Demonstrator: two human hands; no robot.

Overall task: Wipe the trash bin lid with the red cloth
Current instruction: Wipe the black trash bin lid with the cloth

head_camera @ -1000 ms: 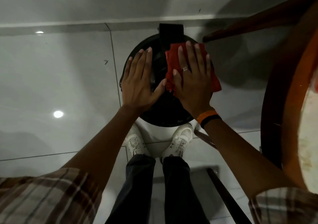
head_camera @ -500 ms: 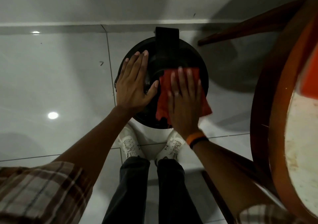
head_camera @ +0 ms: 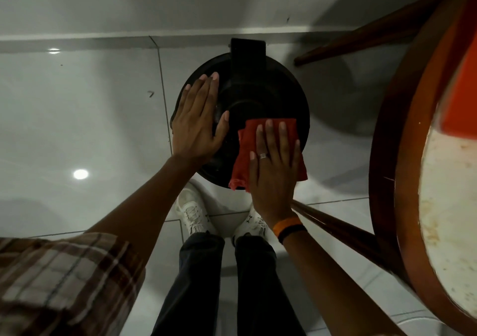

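Observation:
A round black trash bin lid [head_camera: 260, 87] with a hinge block at its far edge sits on the white tiled floor below me. My left hand [head_camera: 197, 124] lies flat, fingers together, on the lid's left side. My right hand [head_camera: 273, 162] presses flat on a red cloth [head_camera: 242, 155] at the lid's near right edge. The cloth hangs partly over the rim.
A round wooden table [head_camera: 402, 180] with a brown rim and pale top fills the right side, its legs [head_camera: 361, 41] reaching toward the bin. An orange object [head_camera: 462, 98] lies on the table. My white shoes [head_camera: 193, 211] stand just before the bin. A wall runs along the top.
My right hand has slid the red cloth from the lid's far right side toward me to its near right edge. The left hand has stayed on the lid's left side.

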